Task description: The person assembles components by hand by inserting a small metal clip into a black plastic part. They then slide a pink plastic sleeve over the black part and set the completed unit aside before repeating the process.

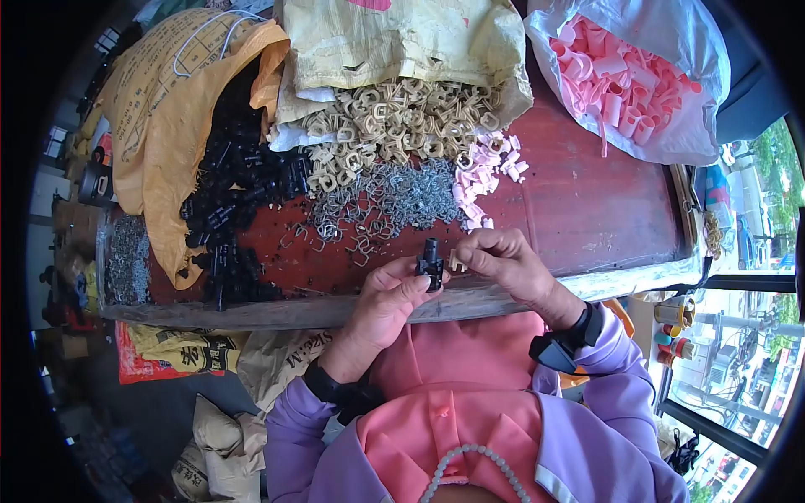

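Just above the table's near edge, my left hand [379, 308] grips a small black plastic part [431, 263] with a tube-like upper end pointing away from me. To its right, my right hand [513, 267] pinches a small beige plastic piece [455, 261] between thumb and fingers, close beside the black part. Beyond my hands lie loose bent metal wire clips [394, 199]. Small pale pink plastic pieces [480, 174] are heaped to the right of the clips. A pile of beige plastic rings [402, 117] spills from a cream woven sack [398, 42] behind them.
An orange woven sack [172, 109] spills black plastic parts [239, 180] at the left. Pink tubes [625, 84] fill a white bag [696, 50] at the far right. More metal clips [127, 260] lie at the dark red table's [579, 205] left end. Sacks [226, 453] rest below.
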Tool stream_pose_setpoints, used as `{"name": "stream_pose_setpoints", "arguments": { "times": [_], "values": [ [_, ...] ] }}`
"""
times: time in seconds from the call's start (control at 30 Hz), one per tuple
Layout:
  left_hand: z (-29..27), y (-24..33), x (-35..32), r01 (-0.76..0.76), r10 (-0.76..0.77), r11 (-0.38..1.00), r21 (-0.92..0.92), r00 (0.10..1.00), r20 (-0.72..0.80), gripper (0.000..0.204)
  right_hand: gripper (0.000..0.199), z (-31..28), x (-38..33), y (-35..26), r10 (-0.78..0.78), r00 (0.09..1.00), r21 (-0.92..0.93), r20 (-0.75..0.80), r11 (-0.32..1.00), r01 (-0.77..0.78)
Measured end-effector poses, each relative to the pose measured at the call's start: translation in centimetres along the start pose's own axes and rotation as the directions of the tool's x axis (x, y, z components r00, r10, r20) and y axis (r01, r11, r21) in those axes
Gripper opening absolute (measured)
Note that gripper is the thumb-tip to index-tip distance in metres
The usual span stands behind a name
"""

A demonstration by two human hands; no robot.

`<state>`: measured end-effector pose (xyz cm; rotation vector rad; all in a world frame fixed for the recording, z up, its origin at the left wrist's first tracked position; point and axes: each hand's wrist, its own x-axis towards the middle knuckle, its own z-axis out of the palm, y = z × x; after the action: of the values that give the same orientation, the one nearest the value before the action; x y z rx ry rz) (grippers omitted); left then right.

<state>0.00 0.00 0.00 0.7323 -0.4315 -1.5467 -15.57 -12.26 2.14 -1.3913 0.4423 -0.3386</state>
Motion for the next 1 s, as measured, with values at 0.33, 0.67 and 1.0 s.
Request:
{"name": "stream_pose_setpoints", "arguments": {
  "times": [0.33, 0.67, 1.0],
  "values": [
    [-1.1, 0.5, -1.2, 0.052, -0.056, 0.99, -0.133, 0.998, -0.028, 0.026, 0.015, 3.3, 1.6, -0.7, -0.177, 0.983, -0.049, 0.043, 0.983, 0.179],
    [-2.4, 1.6, -2.0, 0.129, -0.138, 0.986, -0.104, 0.987, -0.079, 0.023, 0.029, 2.2, 0.5, -1.2, -0.069, 0.99, -0.59, -0.124, 0.807, -0.018],
    [-1.3, 1.4, -1.2, 0.154, -0.165, 0.985, -0.081, 0.974, -0.155, 0.018, 0.019, -3.0, 0.8, 1.6, -0.17, 0.952, -0.933, -0.254, 0.304, -0.194]
  ]
}}
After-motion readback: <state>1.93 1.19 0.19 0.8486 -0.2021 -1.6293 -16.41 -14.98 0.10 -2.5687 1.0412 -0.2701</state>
